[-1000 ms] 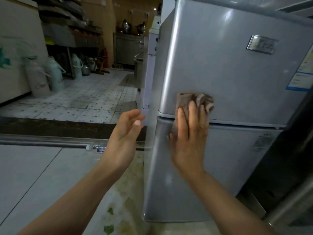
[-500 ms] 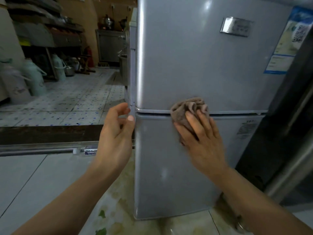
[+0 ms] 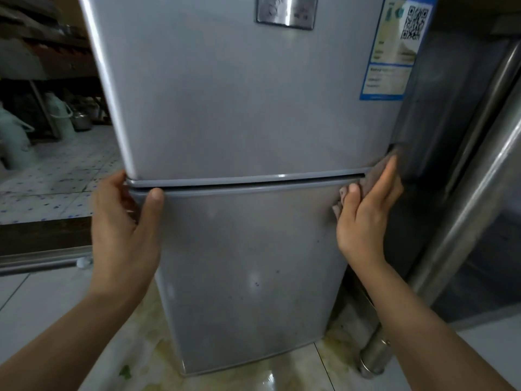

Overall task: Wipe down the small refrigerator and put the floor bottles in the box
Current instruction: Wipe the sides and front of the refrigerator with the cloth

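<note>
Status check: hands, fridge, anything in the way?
Left hand grips small silver refrigerator at door seam. Right hand presses brown cloth there. Nothing in the way.

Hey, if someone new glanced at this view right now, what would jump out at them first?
A silver two-door refrigerator fills the middle of the view. The left hand grips its left edge at the seam between the doors, while the right hand presses a brownish cloth against the seam's right end. A blue-bordered label with a QR code sits at the upper door's top right.

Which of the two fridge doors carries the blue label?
The upper door: the blue-edged label sits at its right edge. The lower door has none.
</note>
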A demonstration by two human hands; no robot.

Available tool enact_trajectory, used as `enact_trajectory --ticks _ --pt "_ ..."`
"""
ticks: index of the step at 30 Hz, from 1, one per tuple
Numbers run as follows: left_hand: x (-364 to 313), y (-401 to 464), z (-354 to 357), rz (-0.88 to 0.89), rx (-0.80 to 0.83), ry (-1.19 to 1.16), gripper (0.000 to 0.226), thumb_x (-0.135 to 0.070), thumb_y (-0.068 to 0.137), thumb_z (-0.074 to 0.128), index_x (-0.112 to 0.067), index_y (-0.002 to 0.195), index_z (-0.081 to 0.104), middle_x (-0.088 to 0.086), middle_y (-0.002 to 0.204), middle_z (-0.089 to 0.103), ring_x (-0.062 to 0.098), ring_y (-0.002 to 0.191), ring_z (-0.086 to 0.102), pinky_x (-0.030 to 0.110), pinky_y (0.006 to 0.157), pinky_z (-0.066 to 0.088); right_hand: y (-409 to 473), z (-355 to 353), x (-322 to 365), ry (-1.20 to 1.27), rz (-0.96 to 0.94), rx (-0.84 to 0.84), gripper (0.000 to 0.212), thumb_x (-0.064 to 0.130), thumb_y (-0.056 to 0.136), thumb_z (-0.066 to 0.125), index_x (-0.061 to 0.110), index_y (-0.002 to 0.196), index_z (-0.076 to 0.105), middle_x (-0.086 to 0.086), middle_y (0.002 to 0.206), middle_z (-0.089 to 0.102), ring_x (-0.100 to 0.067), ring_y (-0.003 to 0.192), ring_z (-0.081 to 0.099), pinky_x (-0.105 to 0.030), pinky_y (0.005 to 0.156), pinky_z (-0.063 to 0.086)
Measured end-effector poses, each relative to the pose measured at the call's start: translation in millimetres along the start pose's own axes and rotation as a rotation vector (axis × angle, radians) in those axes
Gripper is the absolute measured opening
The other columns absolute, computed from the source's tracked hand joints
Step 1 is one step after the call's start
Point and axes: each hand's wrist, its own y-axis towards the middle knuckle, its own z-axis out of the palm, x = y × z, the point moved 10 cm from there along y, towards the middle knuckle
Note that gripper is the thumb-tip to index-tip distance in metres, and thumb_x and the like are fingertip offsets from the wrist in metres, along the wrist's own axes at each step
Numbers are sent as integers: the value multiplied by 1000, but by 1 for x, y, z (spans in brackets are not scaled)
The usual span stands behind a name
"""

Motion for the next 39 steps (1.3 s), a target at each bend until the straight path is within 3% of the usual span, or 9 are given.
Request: enact_trajectory --ticks 4,7,9,16,20,27,33,36,39 --pt "27 -10 -4 -47 4 6 52 -48 86 47 -23 132 41 10 114 53 17 95 54 31 81 47 -29 6 -27 27 131 -15 65 27 97 39 11 151 8 -20 149 20 -30 133 35 -32 108 30" --pt "52 -35 1 -111 80 97 45 -46 91 43 -19 126 43 11 119 52 23 103 53 48 90 47 -75 20 -49 21 233 77 69 29 96 42 14 152 2 -16 151 16 -29 131 36 -44 105 41" --pt "59 -46 6 -117 105 116 29 -38 96 42 -19 118 44 7 115 52 21 102 51 47 87 46 -89 25 -56 12 252 104 73 34 94 39 14 151 -2 -14 152 12 -28 133 33 -47 106 40" --pt "56 -49 11 -132 138 86 14 -32 97 40 -18 101 42 2 97 51 18 90 48 36 75 37 -62 19 -6 27 165 -81 69 22 95 41 -2 149 4 -26 155 -3 -39 145 -1 -50 118 11" --pt "61 -48 11 -143 153 67 15 -32 97 40 -17 101 42 -4 88 50 21 89 52 41 76 45 -70 27 29 -53 -20 -120 65 26 97 39 -3 148 10 -30 154 4 -43 144 1 -47 119 10" --pt "61 -47 13 -128 176 14 15 -33 94 42 -18 96 42 -13 84 50 -6 77 50 25 67 43 -190 90 35 -254 -339 266 57 43 99 29 6 142 21 -23 149 3 -48 135 11 -65 106 23" --pt "65 -45 14 -158 231 -70 32 -48 84 42 -18 93 45 -8 85 53 -4 77 52 17 67 45 -128 74 85 -180 -636 119 68 39 95 45 18 149 9 -11 155 4 -32 145 9 -51 117 10" --pt "70 -44 13 -203 248 -97 14 -37 90 48 -24 87 48 -8 85 56 -8 74 52 5 63 41 -115 80 110 -160 -679 63 73 42 96 42 19 152 2 -3 160 -2 -28 147 4 -50 117 5" --pt "70 -46 9 -219 279 -135 12 -21 93 51 -32 88 53 -13 88 61 -9 81 55 2 64 42 -164 97 110 -279 -919 137 66 36 93 48 21 151 19 0 160 10 -23 146 15 -46 117 10"
